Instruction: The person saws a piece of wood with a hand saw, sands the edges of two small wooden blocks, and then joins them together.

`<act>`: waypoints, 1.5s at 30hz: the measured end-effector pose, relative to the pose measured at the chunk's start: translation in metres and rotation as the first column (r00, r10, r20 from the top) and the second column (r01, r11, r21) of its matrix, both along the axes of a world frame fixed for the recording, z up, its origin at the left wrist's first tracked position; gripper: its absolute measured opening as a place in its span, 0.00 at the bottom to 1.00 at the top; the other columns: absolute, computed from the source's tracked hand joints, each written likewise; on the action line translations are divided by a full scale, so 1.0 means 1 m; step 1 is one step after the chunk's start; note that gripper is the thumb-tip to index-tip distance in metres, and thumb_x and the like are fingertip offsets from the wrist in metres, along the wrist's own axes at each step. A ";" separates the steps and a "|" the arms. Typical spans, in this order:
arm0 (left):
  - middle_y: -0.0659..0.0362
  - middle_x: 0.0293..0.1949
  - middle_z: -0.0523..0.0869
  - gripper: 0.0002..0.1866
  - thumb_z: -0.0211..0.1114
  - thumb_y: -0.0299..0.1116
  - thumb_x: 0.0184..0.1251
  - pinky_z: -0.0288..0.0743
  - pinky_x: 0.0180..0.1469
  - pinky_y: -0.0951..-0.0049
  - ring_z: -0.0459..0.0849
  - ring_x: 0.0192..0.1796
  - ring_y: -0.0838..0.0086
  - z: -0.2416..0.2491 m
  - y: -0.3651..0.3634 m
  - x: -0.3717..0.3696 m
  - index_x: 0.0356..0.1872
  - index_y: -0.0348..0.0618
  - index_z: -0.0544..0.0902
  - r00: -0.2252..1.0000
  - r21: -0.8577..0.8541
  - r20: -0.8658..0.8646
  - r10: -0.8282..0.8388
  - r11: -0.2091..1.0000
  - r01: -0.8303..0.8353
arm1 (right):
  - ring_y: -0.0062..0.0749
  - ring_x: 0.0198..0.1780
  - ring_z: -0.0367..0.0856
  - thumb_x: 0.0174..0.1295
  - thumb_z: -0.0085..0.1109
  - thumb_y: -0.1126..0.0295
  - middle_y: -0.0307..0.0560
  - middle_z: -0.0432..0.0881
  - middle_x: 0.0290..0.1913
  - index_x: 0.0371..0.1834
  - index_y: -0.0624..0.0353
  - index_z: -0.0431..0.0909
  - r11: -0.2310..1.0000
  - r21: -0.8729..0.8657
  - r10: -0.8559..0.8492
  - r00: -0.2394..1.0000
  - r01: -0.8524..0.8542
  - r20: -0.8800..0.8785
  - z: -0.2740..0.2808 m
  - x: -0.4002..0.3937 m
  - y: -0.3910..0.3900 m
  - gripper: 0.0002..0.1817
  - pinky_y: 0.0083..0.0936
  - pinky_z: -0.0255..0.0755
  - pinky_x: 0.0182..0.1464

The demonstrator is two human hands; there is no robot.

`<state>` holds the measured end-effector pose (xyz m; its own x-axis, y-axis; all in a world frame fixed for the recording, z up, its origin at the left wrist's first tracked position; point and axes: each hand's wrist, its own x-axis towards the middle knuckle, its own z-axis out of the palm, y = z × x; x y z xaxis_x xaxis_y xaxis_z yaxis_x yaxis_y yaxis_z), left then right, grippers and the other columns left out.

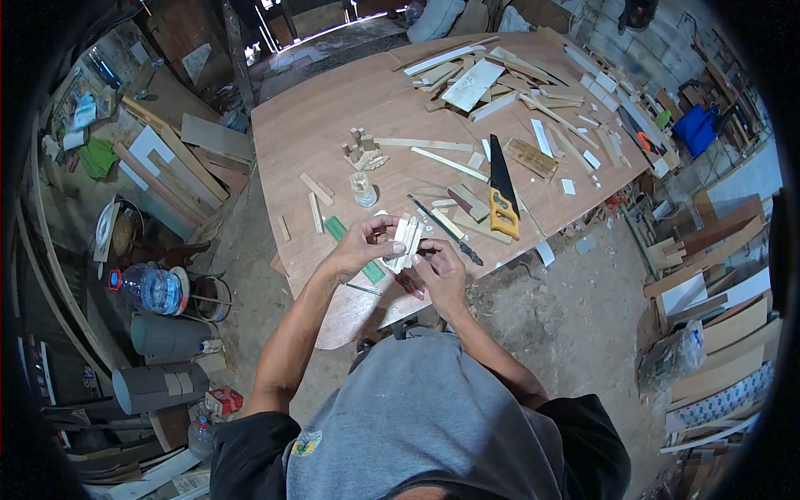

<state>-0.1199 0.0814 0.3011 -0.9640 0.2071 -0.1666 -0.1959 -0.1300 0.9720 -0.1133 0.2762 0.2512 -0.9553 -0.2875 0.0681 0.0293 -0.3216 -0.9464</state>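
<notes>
Between my two hands is a small piece made of pale wood strips (405,239), held above the near edge of the wooden table (333,321). My left hand (365,247) grips it from the left, thumb across its front. The fingers of my right hand (440,268) close on its lower right side. Beneath my left hand lies a green strip (336,227). A red-handled tool (409,286) rests under the piece, partly hidden. Just beyond the hands stands a glass jar (363,190).
A handsaw (503,200) with a yellow handle lies right of the hands, near a dark thin tool (450,233). Small wooden blocks (360,150) stand behind the jar. Wood offcuts (475,83) are piled at the table's far side. Left on the floor side is a water bottle (154,287).
</notes>
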 end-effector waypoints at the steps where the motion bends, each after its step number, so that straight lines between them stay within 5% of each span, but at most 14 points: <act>1: 0.59 0.48 0.86 0.29 0.75 0.26 0.58 0.80 0.51 0.78 0.84 0.47 0.80 0.002 0.001 0.001 0.61 0.34 0.76 1.000 0.009 -0.004 0.014 1.000 -0.014 | 0.22 0.46 0.81 0.64 0.62 0.80 0.44 0.80 0.47 0.53 0.66 0.73 1.000 -0.011 -0.013 1.000 0.013 -0.002 0.001 0.000 -0.001 0.15 0.21 0.77 0.48; 8: 0.61 0.50 0.84 0.29 0.75 0.29 0.59 0.77 0.53 0.78 0.82 0.49 0.80 0.002 -0.006 0.003 0.61 0.35 0.76 1.000 -0.036 0.000 0.025 0.999 -0.025 | 0.21 0.45 0.81 0.65 0.61 0.80 0.44 0.81 0.46 0.54 0.66 0.73 1.000 0.002 0.001 1.000 -0.001 -0.016 -0.001 -0.004 -0.007 0.15 0.19 0.77 0.46; 10: 0.59 0.48 0.86 0.28 0.76 0.26 0.58 0.80 0.50 0.78 0.84 0.46 0.79 -0.001 -0.007 0.004 0.60 0.32 0.76 0.999 0.013 -0.003 0.054 0.998 -0.054 | 0.23 0.51 0.80 0.65 0.62 0.78 0.42 0.79 0.49 0.54 0.64 0.73 0.998 0.029 0.048 0.998 -0.049 0.043 0.001 -0.003 -0.007 0.15 0.23 0.74 0.54; 14: 0.58 0.47 0.86 0.28 0.76 0.26 0.58 0.80 0.50 0.78 0.84 0.46 0.79 -0.005 -0.011 0.006 0.60 0.32 0.76 0.997 -0.019 0.027 0.077 0.997 -0.076 | 0.24 0.50 0.81 0.66 0.61 0.79 0.43 0.79 0.49 0.54 0.65 0.73 0.998 0.024 0.054 0.998 -0.055 0.020 -0.004 -0.004 -0.012 0.15 0.23 0.74 0.54; 19: 0.58 0.46 0.87 0.28 0.76 0.26 0.58 0.81 0.49 0.78 0.85 0.45 0.80 -0.010 -0.014 0.007 0.59 0.31 0.76 0.996 -0.015 0.017 0.090 0.996 -0.089 | 0.19 0.43 0.81 0.66 0.59 0.80 0.43 0.81 0.45 0.54 0.66 0.72 0.998 -0.026 0.050 0.997 -0.048 0.058 -0.009 -0.004 -0.018 0.14 0.17 0.75 0.45; 45: 0.56 0.53 0.84 0.31 0.76 0.30 0.59 0.78 0.56 0.75 0.83 0.51 0.76 -0.015 -0.022 0.001 0.63 0.33 0.75 0.992 0.005 0.072 0.100 0.995 -0.101 | 0.20 0.45 0.81 0.66 0.62 0.79 0.43 0.82 0.45 0.54 0.66 0.73 0.998 -0.009 0.054 0.998 -0.054 0.022 -0.011 -0.016 -0.024 0.15 0.18 0.76 0.46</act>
